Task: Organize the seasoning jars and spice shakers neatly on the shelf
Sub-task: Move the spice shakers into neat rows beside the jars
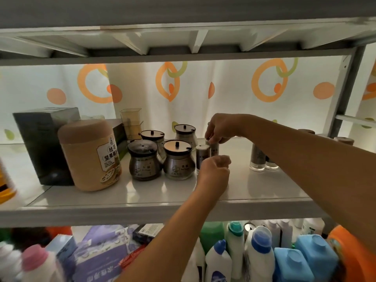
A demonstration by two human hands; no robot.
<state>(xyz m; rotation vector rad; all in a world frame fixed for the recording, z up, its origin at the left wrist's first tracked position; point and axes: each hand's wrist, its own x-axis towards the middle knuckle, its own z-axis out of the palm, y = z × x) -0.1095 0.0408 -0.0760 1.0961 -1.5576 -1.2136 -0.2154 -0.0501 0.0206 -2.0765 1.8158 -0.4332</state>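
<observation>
White glossy shelf (264, 188): smooth, things will likely slide. Tan matte plastic canister (91, 155) near the left front edge. Four pot-bellied seasoning jars (179, 159), brushed steel over clear glass with black knobbed lids, clustered mid-shelf. Just right of them stand two slim cylindrical steel shakers, the rear shaker (214, 148) and the front shaker (203, 155).

Right hand (221, 129): grip narrow, pinching the rear shaker's cap. Left hand (213, 171): curled at the front shaker; cannot tell if it holds.

Judged light, rigid, slick and tippy; take them around the barrel.
</observation>
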